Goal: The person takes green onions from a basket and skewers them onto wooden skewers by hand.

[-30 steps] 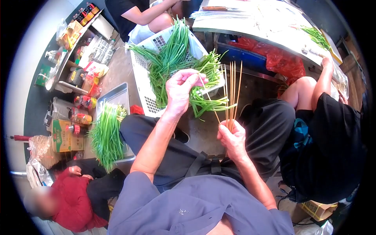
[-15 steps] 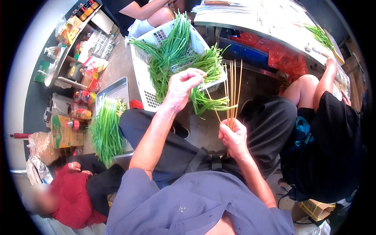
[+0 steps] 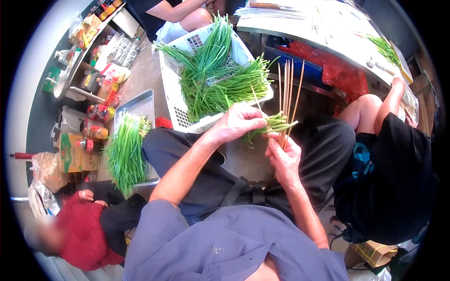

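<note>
My right hand is closed around several thin wooden skewers, which fan upward. A small bunch of garlic chives lies across the skewers just above that hand, cut ends pointing right. My left hand pinches this bunch from the left, fingers pressed together near the skewers. One skewer leans left, its tip rising above my left hand; its lower part is hidden. In front of both hands a white plastic basket holds a large pile of loose chives.
On my left, a metal tray carries skewered chives. A white table bears skewers, a knife and chives. People sit at left, right and ahead. Bottles and boxes line the left shelves. Red plastic bags lie under the table.
My left hand has come down from a skewer's upper end to the chive bunch, moving right and nearer my right hand. The chives now sit closer to my right hand; the skewers spread differently.
</note>
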`<move>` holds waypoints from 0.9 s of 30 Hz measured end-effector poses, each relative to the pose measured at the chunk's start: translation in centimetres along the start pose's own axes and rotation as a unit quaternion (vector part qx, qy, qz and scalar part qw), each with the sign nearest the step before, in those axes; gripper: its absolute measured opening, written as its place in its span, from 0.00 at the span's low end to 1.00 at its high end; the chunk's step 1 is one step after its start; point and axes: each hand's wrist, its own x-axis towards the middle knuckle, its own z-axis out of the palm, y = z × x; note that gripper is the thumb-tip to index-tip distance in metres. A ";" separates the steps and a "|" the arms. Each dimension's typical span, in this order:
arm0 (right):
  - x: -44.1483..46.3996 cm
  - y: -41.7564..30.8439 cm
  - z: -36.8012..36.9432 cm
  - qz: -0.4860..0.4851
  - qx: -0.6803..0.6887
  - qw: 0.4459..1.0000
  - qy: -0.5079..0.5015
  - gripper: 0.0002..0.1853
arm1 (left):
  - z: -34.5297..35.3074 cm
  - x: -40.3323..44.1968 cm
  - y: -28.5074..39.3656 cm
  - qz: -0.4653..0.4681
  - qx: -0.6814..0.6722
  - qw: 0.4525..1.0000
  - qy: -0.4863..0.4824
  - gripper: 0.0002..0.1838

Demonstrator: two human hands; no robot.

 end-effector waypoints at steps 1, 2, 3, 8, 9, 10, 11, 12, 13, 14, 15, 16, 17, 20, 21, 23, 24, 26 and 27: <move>0.0 0.2 -0.1 -0.008 0.000 1.000 -0.003 0.07 | 0.2 -0.1 0.1 -0.021 -0.004 1.000 0.000 0.10; 0.0 0.5 -0.4 -0.009 0.000 1.000 -0.006 0.07 | 0.6 -0.2 -0.1 -0.011 -0.039 0.999 -0.007 0.10; 0.0 0.9 -0.7 -0.006 0.004 1.000 -0.001 0.07 | 1.0 -0.4 -0.2 -0.021 -0.049 0.998 -0.017 0.11; 0.0 1.7 -1.1 0.019 0.021 0.999 0.018 0.06 | 1.8 -0.3 -1.2 -0.036 -0.063 0.997 -0.024 0.11; 0.2 1.6 -1.3 0.018 0.019 1.000 0.017 0.06 | 1.2 -0.3 -0.7 -0.039 0.005 0.998 -0.043 0.11; 0.5 1.4 -1.5 0.027 0.019 0.999 0.015 0.07 | 0.4 -0.2 -0.4 -0.052 0.011 0.997 -0.054 0.11; 0.6 1.4 -1.7 0.039 0.020 0.999 0.016 0.07 | -0.7 0.4 0.0 0.001 0.030 0.999 -0.017 0.11; 0.8 1.4 -2.0 0.039 0.027 0.999 0.012 0.07 | -2.1 1.4 0.2 0.052 0.049 0.997 0.017 0.10; 0.9 1.1 -2.0 0.037 0.029 0.999 0.013 0.07 | -3.7 2.3 -0.2 0.047 0.096 0.990 0.088 0.10; 1.0 0.9 -2.1 0.034 0.028 0.999 0.013 0.07 | -5.3 3.5 -1.1 0.043 0.142 0.976 0.160 0.09; 1.1 1.0 -2.1 0.031 0.029 0.999 0.018 0.07 | -6.5 5.0 -2.8 0.047 0.171 0.962 0.209 0.08; 1.3 1.3 -2.0 0.029 0.030 0.999 0.021 0.07 | -7.6 6.4 -4.4 0.051 0.200 0.944 0.258 0.08; 1.4 1.6 -2.1 0.026 0.042 0.999 0.015 0.08 | -8.0 7.6 -5.3 0.066 0.241 0.929 0.275 0.08; 1.2 1.7 -1.8 0.039 0.054 0.997 0.025 0.08 | -8.6 10.3 -7.1 0.100 0.288 0.921 0.241 0.09; 1.2 1.7 -1.9 0.039 0.055 0.997 0.029 0.08 | -8.6 11.0 -7.5 0.118 0.303 0.915 0.239 0.10; 1.1 1.8 -2.2 0.057 0.052 0.996 0.037 0.08 | -9.1 11.8 -8.1 0.121 0.332 0.909 0.219 0.10; 1.0 1.8 -2.3 0.059 0.052 0.996 0.040 0.08 | -9.3 11.8 -8.3 0.124 0.363 0.901 0.203 0.10; 1.2 1.9 -2.5 0.050 0.065 0.996 0.033 0.09 | -9.3 11.8 -8.5 0.116 0.360 0.901 0.214 0.09; 1.2 1.9 -2.4 0.048 0.067 0.996 0.032 0.09 | -9.5 11.4 -8.3 0.130 0.358 0.896 0.229 0.08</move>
